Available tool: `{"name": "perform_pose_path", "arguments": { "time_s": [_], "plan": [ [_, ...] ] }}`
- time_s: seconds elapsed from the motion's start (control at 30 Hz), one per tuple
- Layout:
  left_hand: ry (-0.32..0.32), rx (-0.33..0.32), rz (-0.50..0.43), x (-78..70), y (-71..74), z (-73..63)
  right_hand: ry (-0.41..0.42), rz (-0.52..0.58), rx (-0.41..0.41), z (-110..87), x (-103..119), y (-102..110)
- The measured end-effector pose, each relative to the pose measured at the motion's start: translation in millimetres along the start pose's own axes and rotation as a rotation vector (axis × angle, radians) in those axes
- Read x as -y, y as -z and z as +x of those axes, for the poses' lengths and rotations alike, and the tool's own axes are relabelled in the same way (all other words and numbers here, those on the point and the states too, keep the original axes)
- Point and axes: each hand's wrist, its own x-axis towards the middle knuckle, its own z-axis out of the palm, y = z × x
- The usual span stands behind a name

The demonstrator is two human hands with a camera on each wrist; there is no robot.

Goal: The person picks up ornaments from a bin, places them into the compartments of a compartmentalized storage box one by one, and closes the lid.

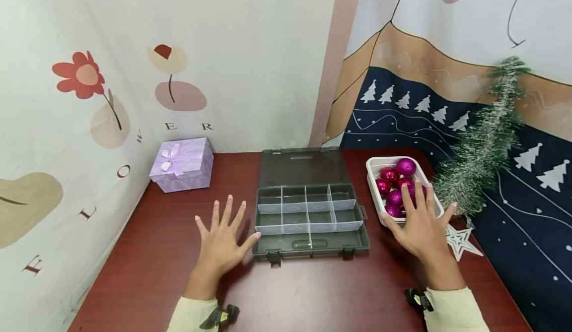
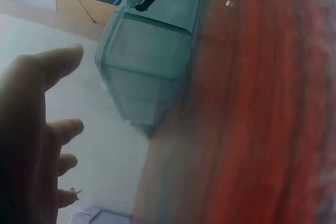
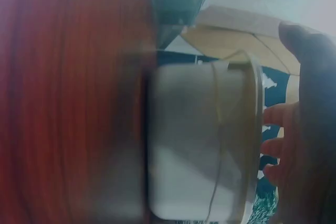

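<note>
In the middle of the table lies a dark translucent organizer box (image 1: 308, 245), its lid (image 1: 304, 168) laid back and its compartments bare. My left hand (image 1: 221, 245) hovers with fingers spread at the box's left side, holding nothing; in the left wrist view the box's side (image 2: 147, 51) shows beyond the thumb. A white plastic tub (image 1: 373, 183) on the right holds several shiny magenta baubles (image 1: 394, 198). Over the tub's near edge my right hand (image 1: 420, 232) spreads its fingers, partly hiding the baubles. In the right wrist view the tub's wall (image 3: 189, 145) stands close to the fingers.
A lilac gift box (image 1: 183, 166) with a bow stands at the back left. Along the right side are a frosted artificial tree (image 1: 482, 143) and a white star ornament (image 1: 462, 242). Printed cloth walls border the reddish-brown table (image 1: 286, 292).
</note>
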Motion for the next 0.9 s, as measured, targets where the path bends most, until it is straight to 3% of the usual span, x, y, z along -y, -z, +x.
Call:
{"name": "perform_pose_path", "arguments": {
  "time_s": [0.23,0.53,0.73,0.9],
  "plan": [
    [-0.085,-0.017,-0.080,-2.6,-12.3,0.6,0.029,0.073,-0.008,10.6,-19.4,2.1],
    [-0.206,-0.069,-0.312,-1.2,-27.0,2.6,0.104,0.178,-0.116,24.0,-40.6,0.0],
    [-0.240,-0.077,-0.397,2.4,-32.7,3.0,0.209,0.221,-0.210,32.8,-49.6,-0.4],
    [-0.259,-0.063,-0.454,4.5,-34.8,3.4,0.236,0.283,-0.201,37.1,-57.6,4.3]
  ]
}}
